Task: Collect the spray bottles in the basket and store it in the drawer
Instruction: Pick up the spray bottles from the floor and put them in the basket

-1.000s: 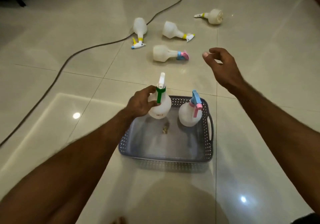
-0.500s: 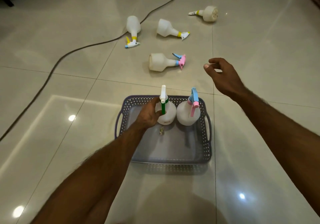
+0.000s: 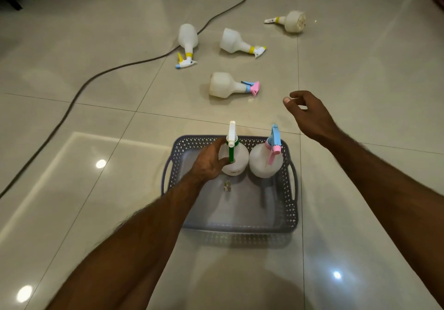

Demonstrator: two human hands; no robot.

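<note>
Grey perforated basket (image 3: 289, 210) sits on the glossy tiled floor (image 3: 360, 74), handles at its left and right ends, near half bare apart from a small unclear scrap (image 3: 227, 186) on the bottom. Two spray bottles stand upright along the basket's far edge, side by side and close together: green-trigger bottle (image 3: 236, 157) toward the middle, pink-and-blue bottle (image 3: 265, 160) at the far right corner. Left hand (image 3: 209, 163) reaches in from the near left, fingers (image 3: 222, 162) wrapped around the green-trigger bottle's body, thumb side at its neck. Right hand (image 3: 310, 115) hovers above the floor past the basket's far right corner, holding nothing, fingers loosely curled and apart. Four more bottles lie on their sides on the floor beyond the basket: a pink-nozzle bottle (image 3: 224, 85) nearest, then a yellow-collar bottle (image 3: 234, 42) and a blue-tipped bottle (image 3: 188, 38) to its left, with a round-bodied bottle (image 3: 294, 21) farthest, toward the right. A dark cable (image 3: 101, 75) runs across the floor from the near left to the far edge, passing just beside the blue-tipped bottle.
</note>
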